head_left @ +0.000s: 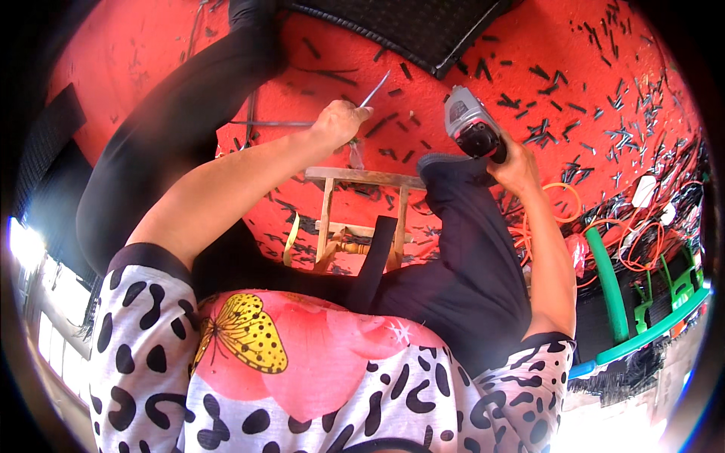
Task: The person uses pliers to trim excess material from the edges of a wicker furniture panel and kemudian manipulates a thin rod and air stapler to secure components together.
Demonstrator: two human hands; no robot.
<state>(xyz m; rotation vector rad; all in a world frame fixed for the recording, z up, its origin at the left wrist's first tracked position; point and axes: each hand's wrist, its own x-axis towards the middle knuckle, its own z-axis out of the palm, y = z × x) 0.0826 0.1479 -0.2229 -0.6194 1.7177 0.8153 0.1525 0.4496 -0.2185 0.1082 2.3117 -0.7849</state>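
Observation:
My left hand [341,123] is closed in a fist around a thin, pointed metal rod [375,88], its tip slanting up and to the right. Whether the rod has a handle is hidden by my fingers. On the right, my right hand [517,164] wraps round the grip of a grey and black power tool [471,121], shaped like a staple gun, its nose aimed away from me. A wooden frame [366,177] with turned rungs stands between my legs, below both hands. Past the hands, at the top, is a black woven panel [430,34].
Cut black strips [540,132] lie scattered over the red floor [332,57], thickest at the right. An orange hose [578,200] loops near my right forearm. Green curved tubes [604,279] stand at the lower right. A longer black strip [376,260] hangs between my legs.

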